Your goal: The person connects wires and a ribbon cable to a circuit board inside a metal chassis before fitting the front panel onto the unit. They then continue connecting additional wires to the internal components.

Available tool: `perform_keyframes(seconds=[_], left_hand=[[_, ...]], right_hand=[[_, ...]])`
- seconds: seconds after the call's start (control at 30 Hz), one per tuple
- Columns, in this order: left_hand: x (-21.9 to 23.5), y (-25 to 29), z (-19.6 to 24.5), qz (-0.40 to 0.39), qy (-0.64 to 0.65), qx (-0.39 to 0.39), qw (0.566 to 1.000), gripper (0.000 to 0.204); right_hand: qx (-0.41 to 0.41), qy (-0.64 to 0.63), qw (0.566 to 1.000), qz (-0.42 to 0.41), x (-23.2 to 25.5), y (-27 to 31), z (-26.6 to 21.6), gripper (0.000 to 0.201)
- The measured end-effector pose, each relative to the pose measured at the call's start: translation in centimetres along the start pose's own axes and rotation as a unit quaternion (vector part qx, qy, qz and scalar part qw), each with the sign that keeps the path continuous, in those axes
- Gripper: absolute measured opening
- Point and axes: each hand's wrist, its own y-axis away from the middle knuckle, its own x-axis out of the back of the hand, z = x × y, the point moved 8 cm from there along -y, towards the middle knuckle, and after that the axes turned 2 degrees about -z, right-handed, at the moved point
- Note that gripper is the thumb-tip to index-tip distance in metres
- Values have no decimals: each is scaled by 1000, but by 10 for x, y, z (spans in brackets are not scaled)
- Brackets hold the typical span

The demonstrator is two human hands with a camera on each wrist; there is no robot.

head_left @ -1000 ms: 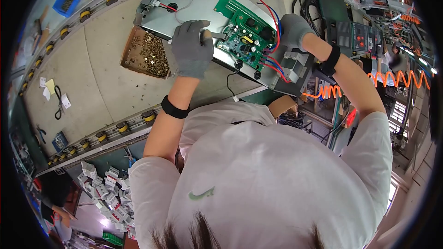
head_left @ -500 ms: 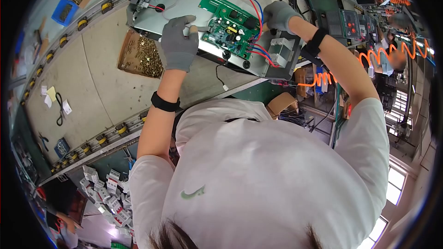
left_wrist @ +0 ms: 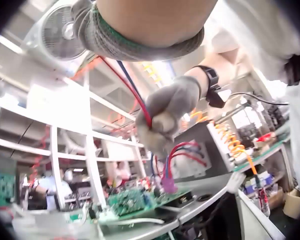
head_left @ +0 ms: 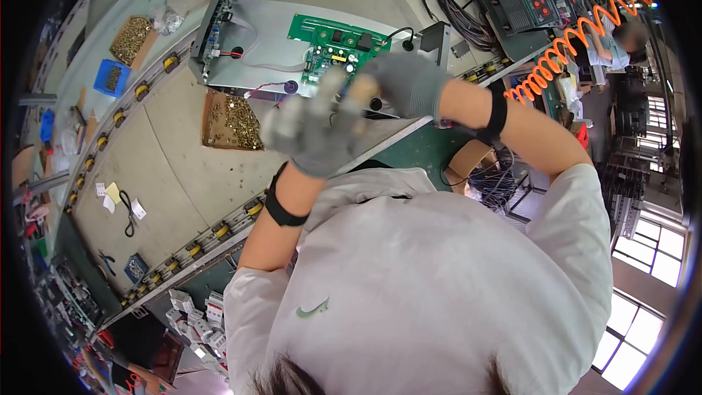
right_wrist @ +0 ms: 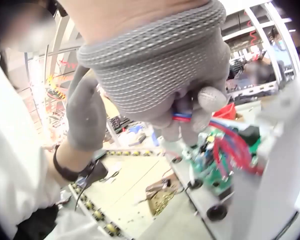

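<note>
The left hand [head_left: 316, 132], too blurred to tell if open or closed, is near the board [head_left: 307, 28], which lies on the panel [head_left: 274, 44], while the right hand [head_left: 409, 84] grips wires [right_wrist: 225, 126] that could tear loose at the board if pulled too hard.

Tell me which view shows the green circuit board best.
The head view: it looks down on most of the green circuit board. The left wrist view shows it at a shallow slant; the right wrist view, blurred and partly behind red and blue wires.
</note>
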Motion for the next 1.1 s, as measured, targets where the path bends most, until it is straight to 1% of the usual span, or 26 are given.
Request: perform_keyframes(seconds=[0.03, 0.1, 0.13, 0.17, 0.2, 0.27, 0.3, 0.4, 0.47, 0.53, 0.57, 0.6, 0.63, 0.67, 0.7, 0.73, 0.77, 0.8, 0.87, 0.9, 0.93, 0.97, 1.0, 1.03, 1.07, 1.1], left_hand=[[10, -3, 10, 3, 1, -4, 1000, 29], [-26, 7, 21, -310, -43, 16, 950, 30], [-26, 15, 21, -309, -44, 14, 950, 30], [-51, 53, 13, -485, -2, 68, 872, 28], [-65, 95, 9, -640, 39, 120, 758, 27], [-62, 117, 9, -662, 136, 190, 712, 25], [-61, 121, 10, -662, 136, 190, 712, 25], [-58, 131, 24, -662, 172, 153, 714, 27], [-55, 124, 28, -608, 173, 147, 761, 26], [-49, 119, 39, -633, 174, 136, 742, 28], [-48, 119, 44, -656, 176, 122, 723, 30], [-50, 122, 42, -656, 175, 126, 723, 30], [-55, 130, 45, -654, 285, 181, 677, 29], [-62, 137, 47, -639, 390, 231, 621, 28], [-74, 152, 41, -639, 390, 232, 622, 28], [-87, 174, 44, -630, 494, 260, 540, 24], [-97, 191, 47, -609, 590, 282, 449, 22], [-109, 205, 44, -608, 590, 282, 450, 22], [-116, 224, 49, -591, 649, 279, 389, 24], [-113, 216, 49, -589, 651, 279, 389, 24], [-108, 208, 49, -616, 631, 307, 358, 21], [-104, 209, 50, -640, 611, 335, 325, 19], [-105, 214, 50, -638, 612, 339, 322, 19], [-110, 218, 46, -628, 603, 330, 365, 21], [-114, 219, 42, -615, 592, 321, 410, 22], [-113, 219, 40, -613, 593, 322, 410, 22]], right_hand=[[-2, 0, 1000, 4, -14, 5, -4, 36], [50, 112, 990, 72, -44, 12, -16, 32], [50, 112, 990, 74, -54, 15, -18, 32], [54, 109, 982, 143, -52, 21, -22, 32], [59, 107, 970, 211, -51, 26, -24, 31], [73, 96, 957, 264, -60, 31, -26, 33], [55, 60, 952, 294, -59, 34, -25, 34], [39, -41, 932, 358, -53, 52, -28, 37], [41, -106, 913, 393, -54, 64, -31, 37], [-118, -357, 820, 432, -73, 78, 4, 33], [-68, -405, 838, 361, -78, 69, 1, 31], [-66, -405, 839, 358, -79, 69, 7, 31], [-69, -654, 721, 218, -108, 56, 12, 32], [-66, -840, 536, 57, -133, 47, -3, 33], [-169, -769, 608, 103, -127, 49, -1, 31], [-169, -769, 608, 102, -132, 47, 0, 31], [-129, -716, 682, 80, -135, 39, -1, 31], [-87, -655, 749, 58, -136, 32, -2, 33], [-116, -645, 755, 14, -146, 29, 1, 26], [-95, -555, 824, 58, -135, 30, 6, 25], [-73, -457, 881, 102, -121, 30, 5, 25], [-73, -456, 882, 98, -116, 32, 2, 25], [-97, -411, 893, 154, -94, 41, 2, 25], [-120, -364, 900, 208, -79, 48, 2, 25], [-118, -363, 902, 204, -81, 47, 1, 25], [-109, -389, 888, 220, -84, 47, 3, 25]])
